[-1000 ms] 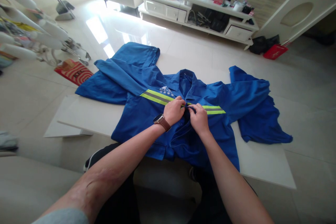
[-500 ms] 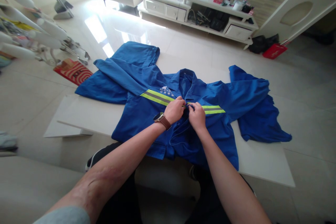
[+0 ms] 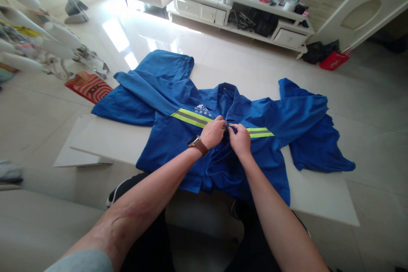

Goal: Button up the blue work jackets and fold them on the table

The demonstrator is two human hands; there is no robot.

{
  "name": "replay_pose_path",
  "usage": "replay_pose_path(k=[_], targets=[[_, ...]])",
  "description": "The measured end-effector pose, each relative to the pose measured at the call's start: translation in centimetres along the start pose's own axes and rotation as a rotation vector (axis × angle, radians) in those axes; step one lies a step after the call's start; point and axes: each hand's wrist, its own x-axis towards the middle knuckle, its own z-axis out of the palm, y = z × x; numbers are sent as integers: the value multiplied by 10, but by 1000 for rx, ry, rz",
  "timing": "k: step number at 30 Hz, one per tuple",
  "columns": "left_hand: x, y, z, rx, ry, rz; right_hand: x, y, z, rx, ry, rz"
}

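Observation:
A blue work jacket point(image 3: 172, 144) with yellow-green and grey reflective stripes lies front up, its collar pointing away from me and its sleeves spread to both sides. My left hand point(image 3: 214, 132), with a brown-strapped watch point(image 3: 198, 145) on the wrist, pinches the front edge of the jacket at chest height. Close beside it, my right hand point(image 3: 239, 139) grips the opposite front edge at the stripe. The fingertips of both hands nearly meet, and they hide whatever small part lies between them. Below the hands the front placket hangs loose and wrinkled.
Under the jacket is a white table point(image 3: 321, 199). A red patterned paper bag point(image 3: 91, 87) stands at its left, near a rack with white padded bars point(image 3: 60, 34). Across the tiled floor is a white TV cabinet point(image 3: 194, 8) with clutter on top. A red bag point(image 3: 334, 60) lies at right.
Hardly anything differs. Both hands stay at the same spot on the jacket front, with only a slight shift of the fingers.

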Motion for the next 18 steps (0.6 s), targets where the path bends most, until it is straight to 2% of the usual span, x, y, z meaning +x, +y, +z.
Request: replay_pose_path(k=[9, 18], targets=[[1, -10, 3, -14, -29, 12, -5, -9, -2, -150, -41, -25], [2, -13, 7, -10, -21, -11, -2, -17, -3, -219, -92, 32]])
